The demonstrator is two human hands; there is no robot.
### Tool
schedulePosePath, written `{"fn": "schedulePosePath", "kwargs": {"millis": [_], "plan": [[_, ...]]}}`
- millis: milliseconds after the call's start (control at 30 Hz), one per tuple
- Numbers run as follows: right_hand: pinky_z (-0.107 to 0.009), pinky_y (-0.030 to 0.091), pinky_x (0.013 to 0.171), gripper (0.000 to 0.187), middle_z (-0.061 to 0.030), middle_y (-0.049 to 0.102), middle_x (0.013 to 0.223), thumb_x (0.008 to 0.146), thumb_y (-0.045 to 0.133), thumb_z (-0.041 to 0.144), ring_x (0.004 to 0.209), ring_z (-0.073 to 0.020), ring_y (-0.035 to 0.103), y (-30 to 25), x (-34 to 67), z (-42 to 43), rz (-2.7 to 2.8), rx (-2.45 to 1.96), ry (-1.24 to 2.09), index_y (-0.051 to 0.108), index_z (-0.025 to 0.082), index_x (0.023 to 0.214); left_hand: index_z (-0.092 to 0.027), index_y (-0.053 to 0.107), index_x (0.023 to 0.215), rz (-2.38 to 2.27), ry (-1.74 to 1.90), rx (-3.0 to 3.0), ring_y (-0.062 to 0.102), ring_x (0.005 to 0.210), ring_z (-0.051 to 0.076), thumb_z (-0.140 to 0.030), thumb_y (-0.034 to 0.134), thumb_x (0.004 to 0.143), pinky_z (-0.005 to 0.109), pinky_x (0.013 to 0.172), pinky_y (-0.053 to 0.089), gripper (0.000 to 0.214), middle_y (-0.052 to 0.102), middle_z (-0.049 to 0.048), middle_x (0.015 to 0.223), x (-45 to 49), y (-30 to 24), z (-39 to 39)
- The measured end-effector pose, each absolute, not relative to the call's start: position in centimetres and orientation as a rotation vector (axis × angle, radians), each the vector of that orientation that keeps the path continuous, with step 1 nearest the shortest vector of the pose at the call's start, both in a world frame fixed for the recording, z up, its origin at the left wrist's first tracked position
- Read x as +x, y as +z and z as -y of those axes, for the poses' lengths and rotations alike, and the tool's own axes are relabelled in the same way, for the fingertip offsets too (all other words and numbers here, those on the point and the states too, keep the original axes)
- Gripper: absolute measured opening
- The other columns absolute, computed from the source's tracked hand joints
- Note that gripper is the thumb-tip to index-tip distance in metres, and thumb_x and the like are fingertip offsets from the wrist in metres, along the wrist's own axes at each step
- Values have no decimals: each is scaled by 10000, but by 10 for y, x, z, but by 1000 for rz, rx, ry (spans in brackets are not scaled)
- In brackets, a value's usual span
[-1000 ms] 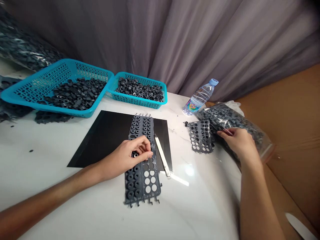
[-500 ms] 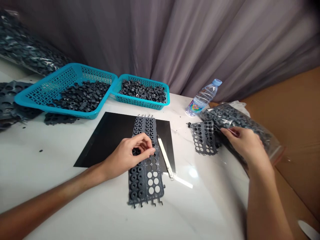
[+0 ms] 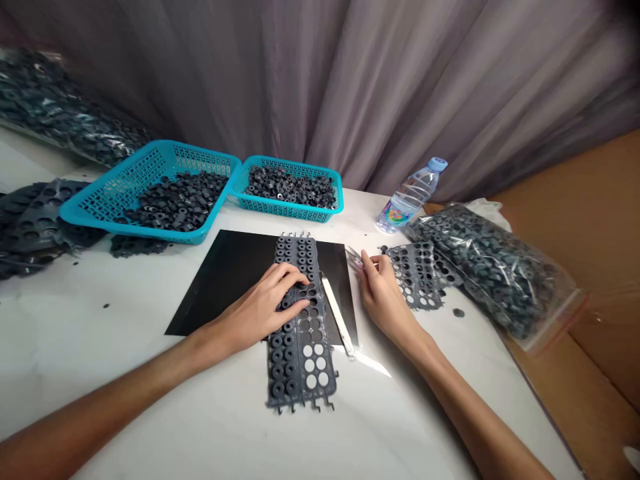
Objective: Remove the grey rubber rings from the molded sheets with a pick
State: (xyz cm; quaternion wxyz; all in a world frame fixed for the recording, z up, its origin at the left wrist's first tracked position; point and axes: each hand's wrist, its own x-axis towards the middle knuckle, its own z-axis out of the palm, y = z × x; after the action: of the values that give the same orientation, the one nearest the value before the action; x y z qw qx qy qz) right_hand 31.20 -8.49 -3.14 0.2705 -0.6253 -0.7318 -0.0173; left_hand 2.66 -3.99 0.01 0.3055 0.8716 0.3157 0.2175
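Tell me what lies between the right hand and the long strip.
The head view shows a white tool, partly on the black mat, between right hand and long strip.

On the near side of the perforated sheet [image 3: 300, 353], open tabletop [image 3: 225, 420] gave a hand room to pass. The left hand [image 3: 267, 300] blocked its middle; right of it stood the white-handled cutter [image 3: 339, 317], then the right hand [image 3: 383, 293] with tweezers [image 3: 355, 259]; behind it, the smaller basket [image 3: 295, 209].
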Motion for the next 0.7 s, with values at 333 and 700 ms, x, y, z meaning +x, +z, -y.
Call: {"fn": "schedulePosePath", "kwargs": {"millis": [333, 700], "plan": [[-534, 455, 999, 441, -182, 467, 1151, 1058, 351, 217, 1048, -319, 419, -43, 304, 82, 1899, -1769, -74, 500, 106, 1458, -263, 661, 1180, -882, 664, 2246, 568, 1167, 229, -277, 548, 1069, 449, 1114, 435, 159, 631, 30, 1198, 30, -17, 27], [-448, 505, 920, 492, -86, 631, 1002, 1041, 557, 361, 967, -271, 603, -4, 286, 96, 2113, -1615, 236, 487, 223, 1508, -242, 630, 1178, -859, 624, 2351, 547, 1174, 228, -234, 528, 1079, 432, 1105, 419, 143, 631, 30, 1203, 32, -13, 30]]}}
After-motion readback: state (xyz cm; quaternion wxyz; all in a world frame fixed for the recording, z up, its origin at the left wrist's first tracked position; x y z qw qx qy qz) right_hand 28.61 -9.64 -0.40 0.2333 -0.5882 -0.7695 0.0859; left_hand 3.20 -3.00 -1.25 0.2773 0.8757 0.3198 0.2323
